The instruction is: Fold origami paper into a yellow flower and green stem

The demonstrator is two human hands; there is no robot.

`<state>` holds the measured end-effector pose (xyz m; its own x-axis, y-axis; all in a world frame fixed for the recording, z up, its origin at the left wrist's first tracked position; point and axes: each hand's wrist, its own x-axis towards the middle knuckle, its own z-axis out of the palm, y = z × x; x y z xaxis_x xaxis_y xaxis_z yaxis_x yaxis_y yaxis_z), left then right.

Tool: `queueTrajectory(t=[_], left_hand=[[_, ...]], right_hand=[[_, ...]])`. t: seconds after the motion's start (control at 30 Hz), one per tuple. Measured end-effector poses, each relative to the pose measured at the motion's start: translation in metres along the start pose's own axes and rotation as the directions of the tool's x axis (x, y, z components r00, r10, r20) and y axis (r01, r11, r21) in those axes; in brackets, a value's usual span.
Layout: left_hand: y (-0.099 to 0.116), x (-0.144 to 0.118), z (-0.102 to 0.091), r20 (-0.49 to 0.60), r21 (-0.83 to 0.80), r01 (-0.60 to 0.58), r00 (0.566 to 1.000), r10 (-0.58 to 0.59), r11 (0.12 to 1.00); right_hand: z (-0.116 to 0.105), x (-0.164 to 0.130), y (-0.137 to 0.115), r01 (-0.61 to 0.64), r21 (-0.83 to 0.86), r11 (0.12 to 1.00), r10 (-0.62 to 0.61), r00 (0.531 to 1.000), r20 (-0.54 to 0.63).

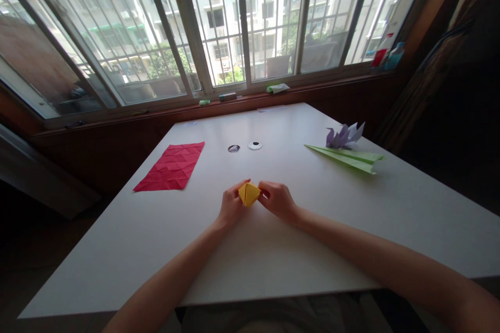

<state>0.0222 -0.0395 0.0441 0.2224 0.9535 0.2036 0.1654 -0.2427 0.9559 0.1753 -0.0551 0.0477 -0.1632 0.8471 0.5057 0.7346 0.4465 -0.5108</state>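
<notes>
Between my two hands, just over the middle of the white table [297, 250], is a yellow folded-paper piece [249, 194], diamond-shaped from above with a crease down its face. My left hand [231, 203] grips its left side, with the thumb and fingers closed around it. On the right, my right hand [279, 199] pinches the pointed corner between curled fingers. The undersides of the paper and some fingertips are hidden.
A creased red paper sheet [172, 166] lies at the left. To the right are a green paper plane [346, 157] and purple origami [344, 136]. Two round holes [254, 145] sit mid-table. Beyond the far edge, a windowsill [172, 109] holds small packets [277, 88].
</notes>
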Motion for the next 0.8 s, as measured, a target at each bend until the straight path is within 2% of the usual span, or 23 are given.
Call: queueTrajectory(t=[0.1,0.23,0.33,0.43,0.53,0.63,0.73,0.8], left_hand=[[-0.001,-0.001,-0.001,0.017,0.024,-0.024,1.0,0.024,0.999],[0.0,-0.001,0.001,0.008,0.001,-0.012,1.0,0.012,1.0],[0.003,0.0,0.004,0.002,-0.093,-0.022,1.0,0.023,0.995],[0.007,0.0,0.004,0.039,-0.19,-0.006,0.999,0.014,0.982],[0.01,0.0,0.002,0.094,-0.263,0.074,0.994,-0.051,0.962],[0.007,0.001,0.001,0.114,-0.325,0.174,0.983,-0.145,0.929],[0.002,0.003,0.002,0.064,-0.381,0.203,0.979,-0.194,0.902],[-0.001,0.003,0.003,0.033,-0.395,0.2,0.978,-0.204,0.897]], right_hand=[[0.001,0.0,0.0,0.003,-0.021,1.0,-0.002,0.999,0.036],[0.003,0.002,0.005,-0.062,0.015,0.998,0.062,0.997,0.039],[0.004,0.006,0.009,-0.082,0.124,0.989,0.074,0.995,0.066],[0.004,0.009,0.012,-0.093,0.319,0.943,0.036,0.983,0.18],[0.002,0.01,0.012,-0.122,0.475,0.871,-0.024,0.957,0.29],[-0.003,0.011,0.008,-0.115,0.525,0.843,-0.091,0.932,0.35],[-0.008,0.011,0.003,-0.108,0.529,0.842,-0.101,0.931,0.35],[-0.01,0.011,0.001,-0.103,0.478,0.872,-0.047,0.955,0.292]])
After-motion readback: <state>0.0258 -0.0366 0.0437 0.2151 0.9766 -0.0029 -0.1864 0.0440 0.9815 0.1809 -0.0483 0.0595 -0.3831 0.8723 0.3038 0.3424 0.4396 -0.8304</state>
